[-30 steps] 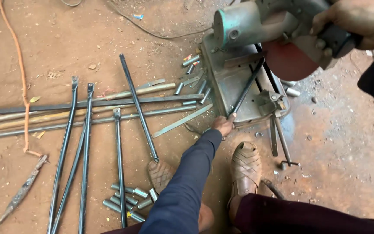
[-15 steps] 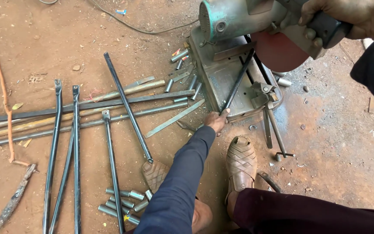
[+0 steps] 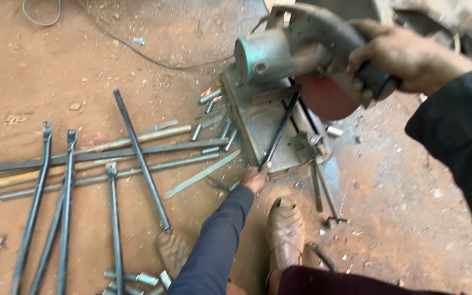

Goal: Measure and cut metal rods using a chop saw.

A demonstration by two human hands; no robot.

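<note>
A chop saw point(image 3: 296, 52) with a green motor and a reddish disc stands on its steel base point(image 3: 255, 128) on the dirt floor. My right hand point(image 3: 408, 54) grips the saw's handle at the upper right. My left hand point(image 3: 255, 177) holds the near end of a thin dark metal rod point(image 3: 280, 131) that lies across the base under the disc. The disc hangs above the rod, apart from it. My brown shoe point(image 3: 285, 232) rests just below the base.
Several long steel bars point(image 3: 110, 155) and rods lie spread on the floor at the left. Short cut pieces point(image 3: 129, 278) lie near the bottom edge. A vise screw handle point(image 3: 323, 191) sticks out at the base's right. A cable point(image 3: 137, 52) runs across the top.
The view has closed in on the saw. My left hand has stayed on the rod's end, and my right hand has kept its grip on the handle.
</note>
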